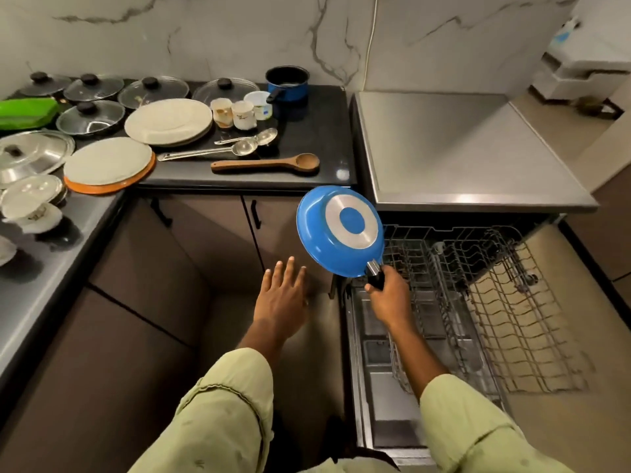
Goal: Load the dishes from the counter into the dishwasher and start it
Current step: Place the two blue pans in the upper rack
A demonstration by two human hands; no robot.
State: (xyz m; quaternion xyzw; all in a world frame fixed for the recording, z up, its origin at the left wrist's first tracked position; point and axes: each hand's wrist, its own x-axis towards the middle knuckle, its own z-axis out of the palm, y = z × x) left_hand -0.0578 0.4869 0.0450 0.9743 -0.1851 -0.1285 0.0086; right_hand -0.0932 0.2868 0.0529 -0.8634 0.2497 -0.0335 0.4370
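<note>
Gripping the pan by its handle, your right hand curls its fingers around it, bottom facing you, beside the dishwasher rack; your left hand hovers with fingers spread.

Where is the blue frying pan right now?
Mid head view: the right hand holds the blue frying pan by its handle, underside showing, at the left edge of the dishwasher rack.

Home kitchen — marble wall, counter w/ pots & plates, open dishwasher.
</note>
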